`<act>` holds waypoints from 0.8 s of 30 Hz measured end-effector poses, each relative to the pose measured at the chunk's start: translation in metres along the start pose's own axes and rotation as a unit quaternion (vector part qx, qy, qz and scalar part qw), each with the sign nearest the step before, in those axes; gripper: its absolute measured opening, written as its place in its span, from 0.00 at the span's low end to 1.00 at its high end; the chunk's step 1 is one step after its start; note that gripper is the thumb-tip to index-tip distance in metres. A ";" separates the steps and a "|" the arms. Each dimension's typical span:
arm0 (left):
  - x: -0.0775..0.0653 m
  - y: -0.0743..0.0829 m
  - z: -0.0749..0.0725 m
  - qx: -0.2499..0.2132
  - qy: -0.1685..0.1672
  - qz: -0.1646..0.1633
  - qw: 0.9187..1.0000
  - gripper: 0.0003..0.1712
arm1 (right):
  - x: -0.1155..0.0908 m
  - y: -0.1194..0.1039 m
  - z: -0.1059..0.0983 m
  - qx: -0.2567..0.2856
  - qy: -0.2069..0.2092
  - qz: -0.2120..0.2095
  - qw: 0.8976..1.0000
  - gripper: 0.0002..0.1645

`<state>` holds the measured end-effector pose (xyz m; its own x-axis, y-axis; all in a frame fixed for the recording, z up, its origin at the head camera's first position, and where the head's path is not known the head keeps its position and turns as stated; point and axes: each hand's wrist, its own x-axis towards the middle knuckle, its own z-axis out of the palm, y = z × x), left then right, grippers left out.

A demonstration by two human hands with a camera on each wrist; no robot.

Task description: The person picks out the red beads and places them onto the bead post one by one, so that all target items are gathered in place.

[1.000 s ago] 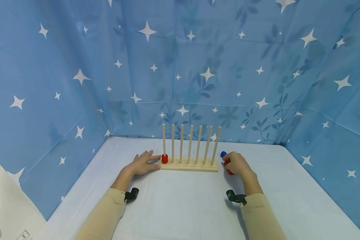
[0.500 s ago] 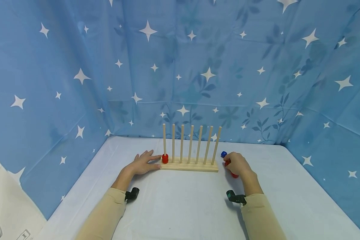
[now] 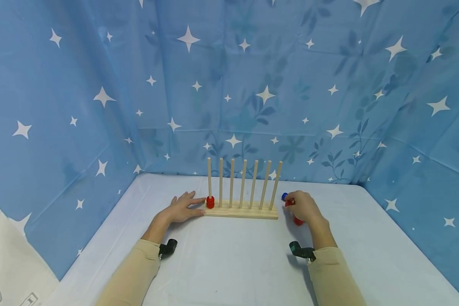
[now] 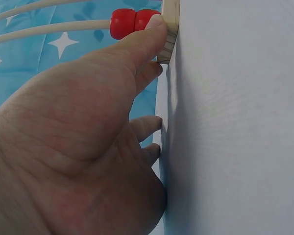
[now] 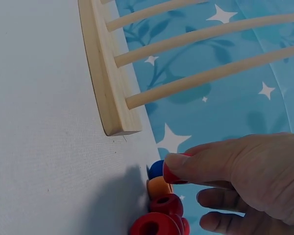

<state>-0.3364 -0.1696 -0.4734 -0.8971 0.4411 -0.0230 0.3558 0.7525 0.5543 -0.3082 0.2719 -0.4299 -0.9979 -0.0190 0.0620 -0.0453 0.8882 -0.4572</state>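
A wooden rack with a row of upright pegs stands on the table. Two red beads are threaded on its leftmost peg. My left hand lies at the rack's left end, thumb and index finger touching the wood there, fingers extended. Beyond the right end, my right hand pinches a red bead between thumb and finger. Below this hand, in the right wrist view, lie more beads: a blue bead, an orange bead and several red beads. The hand partly covers them in the head view.
A white cloth covers the table. Blue curtains with white stars surround its back and sides. Both wrists carry a dark camera mount. The bare pegs rise between the two hands.
My right hand has risen slightly with a red bead pinched in its fingers. Another red bead shows on the table below it. The left hand and rack have kept their place.
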 end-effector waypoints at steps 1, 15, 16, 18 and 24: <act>0.000 0.000 0.000 -0.001 0.000 0.000 1.000 0.37 | 0.000 0.000 0.000 -0.001 0.002 -0.003 1.000 0.20; 0.001 0.000 -0.001 -0.001 0.000 -0.001 1.000 0.37 | 0.002 -0.003 -0.007 0.079 0.062 -0.059 0.993 0.20; 0.001 0.000 -0.001 -0.001 0.000 -0.001 1.000 0.37 | 0.002 -0.004 -0.007 0.088 0.062 -0.056 0.993 0.20; 0.001 0.000 -0.001 -0.002 -0.001 -0.001 1.000 0.37 | 0.000 -0.006 -0.009 0.103 0.063 -0.050 0.991 0.20; 0.001 0.000 0.000 0.000 0.000 -0.002 1.000 0.37 | -0.001 -0.010 -0.012 0.099 0.097 -0.046 0.989 0.19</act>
<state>-0.3376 -0.1694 -0.4736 -0.8982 0.4388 -0.0257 0.3527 0.7543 0.5537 -0.3059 0.2684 -0.4145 -0.9622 0.0097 0.2723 -0.1634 0.7792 -0.6051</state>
